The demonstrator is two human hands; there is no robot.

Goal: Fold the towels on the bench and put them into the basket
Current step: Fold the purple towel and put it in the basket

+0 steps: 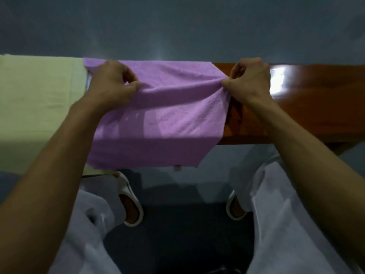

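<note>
- Filling the near foreground, pale loose trousers (88, 234) and two white open-toed slippers (131, 206) showed above a dark floor (177, 238).
- Next came the purple towel (167, 119), soft and nubbly. Its near part hung over the desk's front edge, with a small tag (177, 168) at the hem.
- The left grip (112, 82) pinched the cloth between thumb and curled fingers near the towel's left side.
- The right grip (250, 80) pinched the towel's right edge the same way, and a raised ridge of cloth ran taut between the two.
- The towel covered the full depth of the desk (316, 107), a glossy reddish-brown wooden plank with a bright patch of glare just right of the right grip.
- A pale yellow-green towel (35, 95) lay flat against the purple towel's left side and also draped over the front edge.
- The wooden top ran on rightward to the frame's edge.
- Beyond the desk's straight far edge lay a smooth grey-blue surface (177, 26).
</note>
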